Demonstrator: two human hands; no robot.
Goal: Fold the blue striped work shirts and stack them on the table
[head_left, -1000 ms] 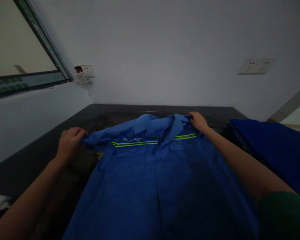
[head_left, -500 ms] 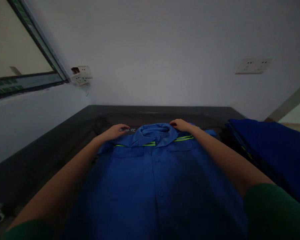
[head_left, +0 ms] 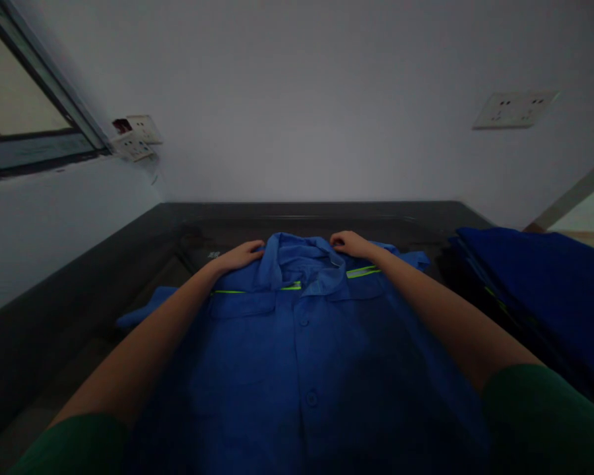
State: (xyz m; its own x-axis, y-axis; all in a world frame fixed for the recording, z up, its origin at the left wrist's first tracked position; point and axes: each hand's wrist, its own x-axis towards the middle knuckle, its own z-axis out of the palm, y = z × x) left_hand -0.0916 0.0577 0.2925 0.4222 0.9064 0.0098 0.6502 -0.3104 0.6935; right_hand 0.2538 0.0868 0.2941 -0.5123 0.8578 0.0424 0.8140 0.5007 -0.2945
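A blue shirt [head_left: 247, 369] lies front up on the dark desk [head_left: 103, 277], running from the middle of the view down to 6 o'clock, its collar [head_left: 274, 264] away from the person and standing in an open ring. The left hand [head_left: 240, 256] is at the collar's 9 o'clock side, over the shoulder cloth, its fingers bent and close together; whether they pinch the cloth I cannot tell. The right hand [head_left: 351, 244] is at the collar's 2 o'clock side, its fingers curled in with the thumb near them, and here too I cannot tell whether cloth is caught between. A bright yellow-green stripe [head_left: 363, 271] crosses the chest, a pocket [head_left: 242, 305] sits below it on the 9 o'clock side, and buttons [head_left: 311, 398] run down the front. One shirt sleeve [head_left: 148, 307] stretches out past the left forearm towards 8 o'clock. Both upper arms wear green, at 8 and 4 o'clock. Between 3 and 4 o'clock, apart from the shirt, is a pile [head_left: 539, 277] of blue cloth. Beyond the desk rises a pale wall [head_left: 301, 99], with a double socket [head_left: 517, 109] at 2 o'clock, two more sockets [head_left: 146, 128] at 10 o'clock and a window [head_left: 24, 92] farther out that way
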